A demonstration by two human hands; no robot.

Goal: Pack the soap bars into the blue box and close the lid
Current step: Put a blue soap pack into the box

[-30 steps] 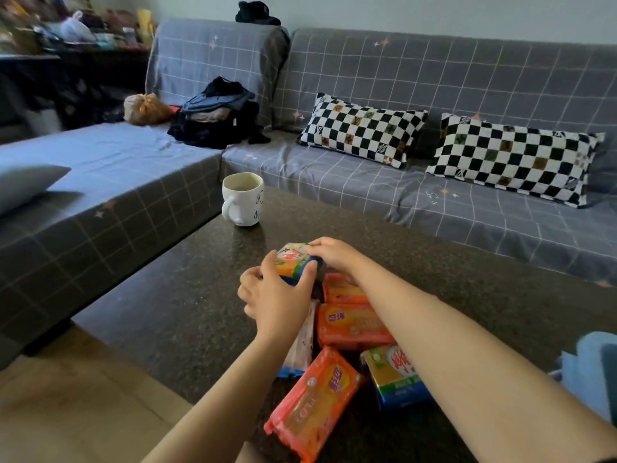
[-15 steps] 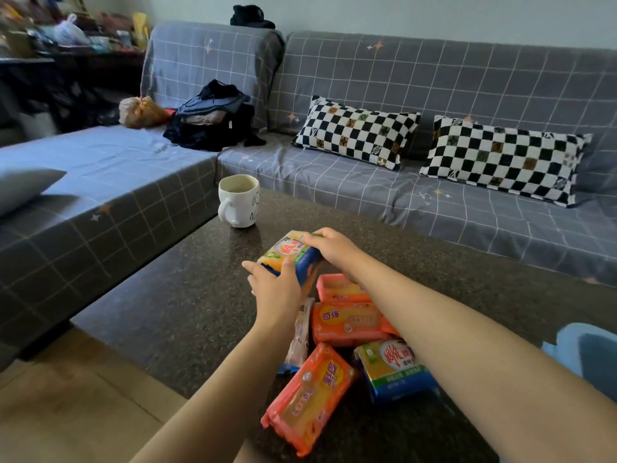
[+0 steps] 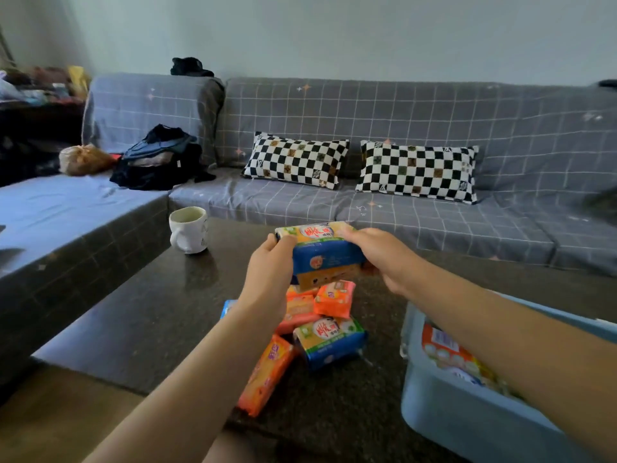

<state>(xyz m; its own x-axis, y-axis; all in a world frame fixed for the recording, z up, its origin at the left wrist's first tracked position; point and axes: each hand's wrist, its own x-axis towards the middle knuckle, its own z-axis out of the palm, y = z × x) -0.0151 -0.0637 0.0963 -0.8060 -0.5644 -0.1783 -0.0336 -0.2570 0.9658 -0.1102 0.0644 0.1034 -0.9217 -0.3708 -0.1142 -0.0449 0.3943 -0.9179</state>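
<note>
Both hands hold a blue-and-yellow soap pack (image 3: 325, 255) up above the table: my left hand (image 3: 270, 262) grips its left end, my right hand (image 3: 377, 252) its right end. Below it lies a pile of soap bars: two small orange packs (image 3: 335, 297), a long orange pack (image 3: 265, 374) and another blue-and-yellow pack (image 3: 329, 342). The light blue box (image 3: 444, 406) stands open at the lower right, partly under my right forearm, with an orange-and-white soap pack (image 3: 445, 352) inside. Its lid is out of sight.
A white mug (image 3: 188, 229) stands on the dark stone table (image 3: 133, 322) at the far left. A grey checked sofa (image 3: 400, 208) wraps around the back and left, with two chequered cushions (image 3: 297, 160) and a black bag (image 3: 160, 160).
Both hands have lifted the blue-and-yellow pack off the pile and turned it lengthwise. The view has swung right, bringing the blue box into sight.
</note>
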